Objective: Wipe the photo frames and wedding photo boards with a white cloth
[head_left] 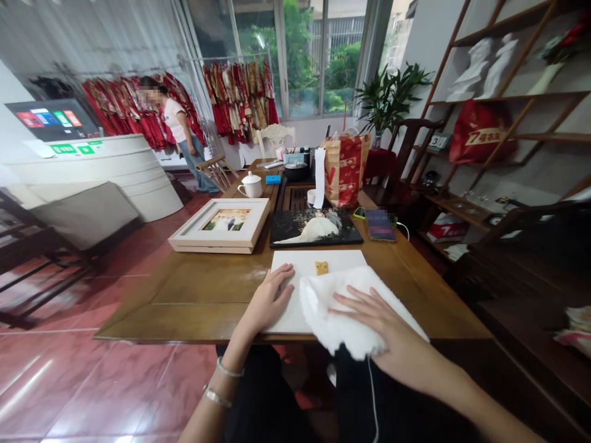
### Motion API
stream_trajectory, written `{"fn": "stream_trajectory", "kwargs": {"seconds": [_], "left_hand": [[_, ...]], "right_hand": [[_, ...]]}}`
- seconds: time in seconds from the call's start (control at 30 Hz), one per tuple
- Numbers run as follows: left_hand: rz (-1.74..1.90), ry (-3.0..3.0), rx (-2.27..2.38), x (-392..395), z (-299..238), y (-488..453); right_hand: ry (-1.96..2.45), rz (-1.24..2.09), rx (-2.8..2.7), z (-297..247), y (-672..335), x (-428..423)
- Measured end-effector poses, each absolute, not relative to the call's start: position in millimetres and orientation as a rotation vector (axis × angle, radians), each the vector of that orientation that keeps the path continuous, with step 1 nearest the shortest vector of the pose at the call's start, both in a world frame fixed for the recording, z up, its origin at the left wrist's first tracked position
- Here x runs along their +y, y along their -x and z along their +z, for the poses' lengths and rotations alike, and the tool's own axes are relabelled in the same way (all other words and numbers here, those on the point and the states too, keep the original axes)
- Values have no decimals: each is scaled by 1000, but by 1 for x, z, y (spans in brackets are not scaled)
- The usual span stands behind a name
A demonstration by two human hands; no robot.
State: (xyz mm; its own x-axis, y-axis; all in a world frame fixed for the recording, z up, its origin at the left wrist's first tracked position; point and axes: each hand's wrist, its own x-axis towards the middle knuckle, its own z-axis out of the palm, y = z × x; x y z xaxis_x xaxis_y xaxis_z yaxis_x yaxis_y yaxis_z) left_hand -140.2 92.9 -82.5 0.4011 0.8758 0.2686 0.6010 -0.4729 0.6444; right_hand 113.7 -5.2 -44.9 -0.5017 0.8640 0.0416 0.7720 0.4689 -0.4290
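Observation:
A flat white panel (295, 307) lies at the table's near edge. My left hand (272, 296) rests on its left side with fingers stretched out, holding nothing. My right hand (369, 314) lies flat with spread fingers on a white fluffy cloth (318, 295), which covers the right part of the panel and hangs over the table edge. Just beyond the cloth, a small tan bear-shaped piece (322, 268) shows on the panel; its lower part may be covered. A dark photo panel (295, 231) lies behind, beside a pale framed picture (210, 246).
On the wooden table (194, 289) stand a lidded white mug (252, 186), a red paper bag (344, 172) and a phone (380, 225) with a cable. Shelves (517, 98) rise at right. A person (178, 120) stands near hanging red garments (240, 98).

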Motion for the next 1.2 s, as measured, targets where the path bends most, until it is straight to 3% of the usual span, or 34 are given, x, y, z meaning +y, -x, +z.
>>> {"fn": "stream_trajectory", "kwargs": {"seconds": [0.3, 0.5, 0.67, 0.83, 1.07, 1.2], "left_hand": [[807, -2245, 1260, 94, -84, 141], [823, -2230, 1251, 93, -83, 141], [815, -2216, 1233, 93, -82, 140], [827, -2220, 1224, 94, -84, 140], [822, -2230, 1258, 94, -85, 141], [820, -2224, 1264, 94, -84, 140]], "right_hand": [[1634, 363, -2300, -49, -92, 93], [1504, 341, -2425, -47, -73, 42], [1278, 549, -2560, -34, -85, -18], [1266, 674, -2532, -33, -110, 3], [1612, 428, -2253, -50, -109, 94], [1769, 247, -2227, -51, -83, 93]]}}
